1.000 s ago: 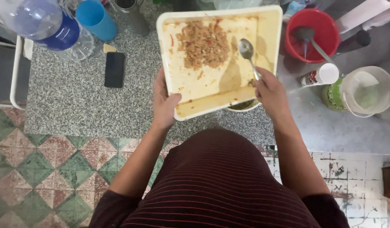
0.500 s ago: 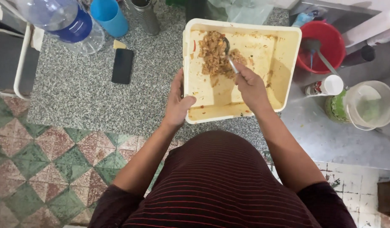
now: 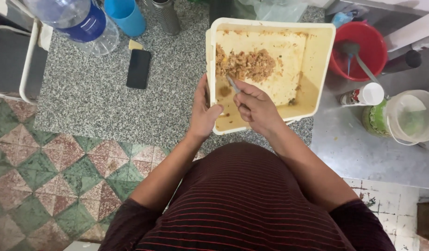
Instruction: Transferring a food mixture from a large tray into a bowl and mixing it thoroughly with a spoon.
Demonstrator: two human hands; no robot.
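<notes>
Head view, spoon [image 3: 232, 84] drawn nearer, tray [image 3: 316, 56] shifted

Soft, even daylight, fairly bright; faint shadow inside the tub [image 3: 316, 60]; mild sheen on the metal counter [image 3: 372, 153]; slight blur on the right hand [image 3: 256, 107]; wide-angle bending at edges; bottle [image 3: 70, 18] cropped, soft.

Cream-yellow tub [image 3: 316, 51], smeared with brown streaks, and a brown, orange-flecked heap of food [image 3: 247, 65] inside. Speckled grey granite counter [image 3: 84, 93] beneath. Black phone [image 3: 139, 69], bright blue cup [image 3: 126, 16], clear bottle with a deep blue label [image 3: 79, 21]. Red bucket [image 3: 358, 49] to the side, green jar [image 3: 377, 118] with a pale translucent lid. Floor tiles [image 3: 47, 172] in faded green and pink diamonds. Dark maroon shirt [image 3: 251, 209], thin red stripes.
</notes>
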